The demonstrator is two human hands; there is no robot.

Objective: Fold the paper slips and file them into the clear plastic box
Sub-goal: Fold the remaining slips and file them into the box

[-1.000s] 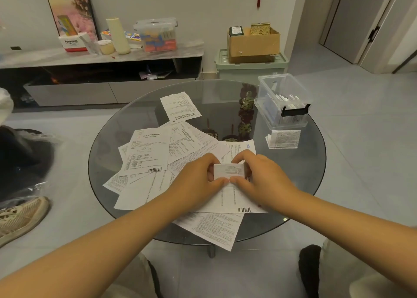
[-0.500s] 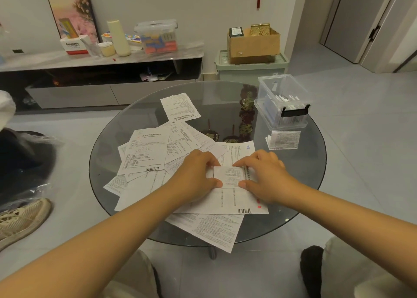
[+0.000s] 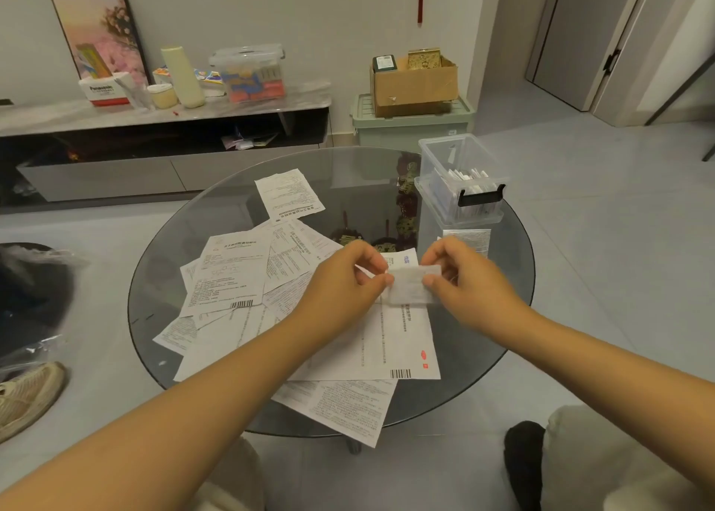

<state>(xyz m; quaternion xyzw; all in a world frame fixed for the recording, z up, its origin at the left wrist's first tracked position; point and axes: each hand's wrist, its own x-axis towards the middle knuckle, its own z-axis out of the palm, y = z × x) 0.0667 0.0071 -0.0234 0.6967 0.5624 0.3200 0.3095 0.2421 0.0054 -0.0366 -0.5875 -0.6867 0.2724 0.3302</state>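
We see both hands over the middle of the round glass table (image 3: 185, 247): the left hand (image 3: 344, 282) and the right hand (image 3: 462, 278) each pinch an end of a small folded slip (image 3: 410, 288), held above the loose sheets (image 3: 232, 274). The clear plastic box (image 3: 460, 178) stands at the table's far right edge, open, folded slips upright inside it.

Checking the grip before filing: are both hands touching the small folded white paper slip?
Touching. The head view shows the left hand and right hand pinching opposite ends of the folded slip.
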